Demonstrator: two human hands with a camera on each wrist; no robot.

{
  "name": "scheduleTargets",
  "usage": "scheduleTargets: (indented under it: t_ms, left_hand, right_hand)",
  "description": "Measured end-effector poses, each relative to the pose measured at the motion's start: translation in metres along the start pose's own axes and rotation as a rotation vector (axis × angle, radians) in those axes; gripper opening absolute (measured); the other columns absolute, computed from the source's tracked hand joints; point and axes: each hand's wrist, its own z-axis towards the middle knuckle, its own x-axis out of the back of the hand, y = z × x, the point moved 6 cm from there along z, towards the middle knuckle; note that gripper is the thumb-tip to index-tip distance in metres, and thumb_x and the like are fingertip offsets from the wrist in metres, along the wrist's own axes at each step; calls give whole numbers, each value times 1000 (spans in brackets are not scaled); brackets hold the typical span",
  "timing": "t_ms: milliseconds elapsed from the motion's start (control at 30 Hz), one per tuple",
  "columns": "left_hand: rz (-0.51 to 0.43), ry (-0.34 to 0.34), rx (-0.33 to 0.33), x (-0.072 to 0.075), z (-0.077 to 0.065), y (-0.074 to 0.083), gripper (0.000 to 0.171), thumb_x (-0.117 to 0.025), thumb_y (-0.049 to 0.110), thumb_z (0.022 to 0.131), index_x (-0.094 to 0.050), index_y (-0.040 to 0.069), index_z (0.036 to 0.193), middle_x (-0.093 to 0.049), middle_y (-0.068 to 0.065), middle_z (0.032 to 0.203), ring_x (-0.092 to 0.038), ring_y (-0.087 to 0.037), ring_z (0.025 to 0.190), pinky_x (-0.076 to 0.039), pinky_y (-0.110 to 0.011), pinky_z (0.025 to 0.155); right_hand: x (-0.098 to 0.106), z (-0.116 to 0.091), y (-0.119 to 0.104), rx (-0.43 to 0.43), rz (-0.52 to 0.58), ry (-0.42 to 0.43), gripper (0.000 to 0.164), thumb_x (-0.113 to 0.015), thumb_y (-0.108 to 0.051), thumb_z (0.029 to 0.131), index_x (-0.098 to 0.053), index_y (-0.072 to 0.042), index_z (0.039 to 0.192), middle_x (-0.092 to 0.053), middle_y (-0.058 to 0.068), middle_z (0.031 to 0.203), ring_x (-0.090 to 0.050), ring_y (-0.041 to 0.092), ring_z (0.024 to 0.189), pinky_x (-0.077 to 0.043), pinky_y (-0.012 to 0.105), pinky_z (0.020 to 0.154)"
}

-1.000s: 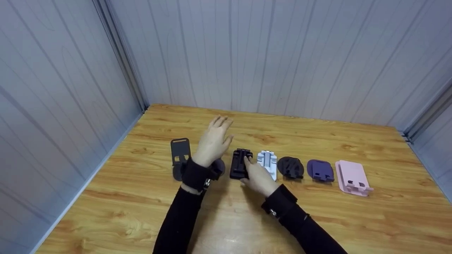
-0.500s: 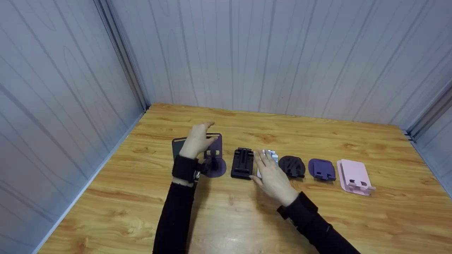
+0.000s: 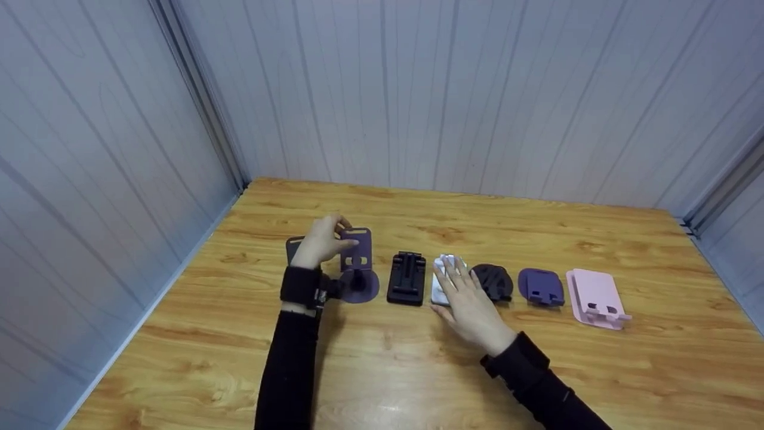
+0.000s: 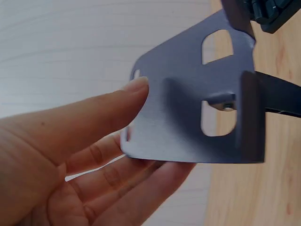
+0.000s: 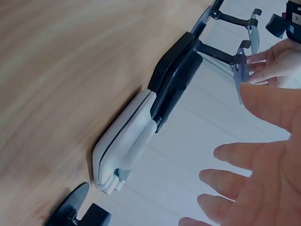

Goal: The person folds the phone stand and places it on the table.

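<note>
In the head view my left hand is at the top of a purple phone stand that stands raised on a round base. The left wrist view shows the thumb on the front of the stand's plate and the fingers behind it, pinching its upper end. My right hand hovers with spread, straight fingers over a folded white phone stand, partly covering it. A gap shows between that hand and the white stand in the right wrist view. Between the hands lies a folded black phone stand.
A dark grey raised stand is mostly hidden behind the left hand. Rightward lie a round black stand, a folded purple stand and a pink stand. Panelled walls bound the wooden table.
My left hand has moved left and down, from reaching above the stands to pinching the raised purple stand. My right hand has left the black stand and moved right, over the white one.
</note>
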Motion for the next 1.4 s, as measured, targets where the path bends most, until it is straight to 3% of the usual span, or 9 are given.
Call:
scheduleTargets:
  t_ms: [133, 367, 633, 733, 867, 1033, 1133, 1233, 1400]
  left_hand:
    - [-14, 18, -11, 0, 0, -5, 23, -72, 10, 90, -66, -1, 110, -68, -20, 105, -67, -30, 92, -55, -34, 73]
    - [-77, 28, -51, 4, -2, -2, 22, -74, 10, 89, -70, 0, 108, -70, -17, 100, -68, -29, 92, -58, -36, 78]
    - [-263, 40, -71, 12, -6, 11, 22, -74, 11, 89, -70, 0, 107, -66, -11, 95, -70, -20, 84, -62, -33, 77]
    - [-384, 59, -102, 14, -7, 20, 17, -77, 10, 86, -71, 0, 99, -67, -6, 87, -69, -14, 77, -62, -36, 77]
    - [-522, 75, -204, 14, -12, 41, 13, -78, 8, 85, -72, -1, 92, -70, -2, 80, -68, -12, 70, -62, -33, 74]
    - [-592, 99, -327, 11, -19, 70, 12, -78, 6, 84, -72, -1, 92, -72, 1, 77, -66, -10, 67, -59, -25, 68]
    - [-590, 134, -395, 8, -25, 87, 13, -78, 4, 83, -73, -2, 92, -73, -3, 78, -66, -8, 67, -57, -23, 67]
    - [-560, 161, -478, 3, -32, 101, 14, -79, 6, 83, -73, -2, 93, -74, -10, 82, -67, -7, 70, -57, -24, 70]
    - [-552, 143, -594, -8, -40, 120, 14, -79, 10, 84, -74, 0, 93, -76, -14, 86, -70, -9, 74, -61, -33, 70]
  right_hand:
    - [1, 0, 0, -10, -4, -3, 66, -59, -26, 100, -31, 2, 152, -25, 28, 159, -19, 47, 148, -19, 64, 119]
    - [4, 0, 0, 3, 7, 18, 66, -59, -23, 99, -31, 5, 152, -26, 30, 157, -21, 49, 147, -19, 63, 119]
    - [4, 1, 5, -7, 40, 10, 68, -59, -25, 99, -28, 4, 153, -26, 30, 158, -19, 48, 148, -21, 65, 118]
    - [3, 2, 9, -21, 52, -3, 68, -59, -24, 99, -28, 3, 153, -25, 29, 158, -19, 47, 148, -20, 66, 118]
    - [4, 2, 13, -39, 45, -10, 67, -59, -24, 99, -29, 3, 153, -26, 30, 157, -18, 48, 148, -18, 66, 118]
    - [8, 4, 19, -67, 73, 0, 62, -51, -28, 103, -29, 2, 153, -26, 30, 157, -15, 48, 149, -12, 66, 119]
    - [10, 7, 23, -82, 180, -7, 61, -45, -31, 106, -25, 0, 155, -24, 28, 159, -14, 45, 150, -11, 63, 121]
    - [13, 9, 27, -105, 377, -20, 60, -41, -32, 107, -22, -3, 156, -28, 24, 159, -25, 42, 148, -21, 59, 121]
    - [15, 12, 31, -172, 946, -9, 55, -45, -26, 107, -32, 1, 152, -46, 22, 149, -50, 31, 135, -40, 48, 114]
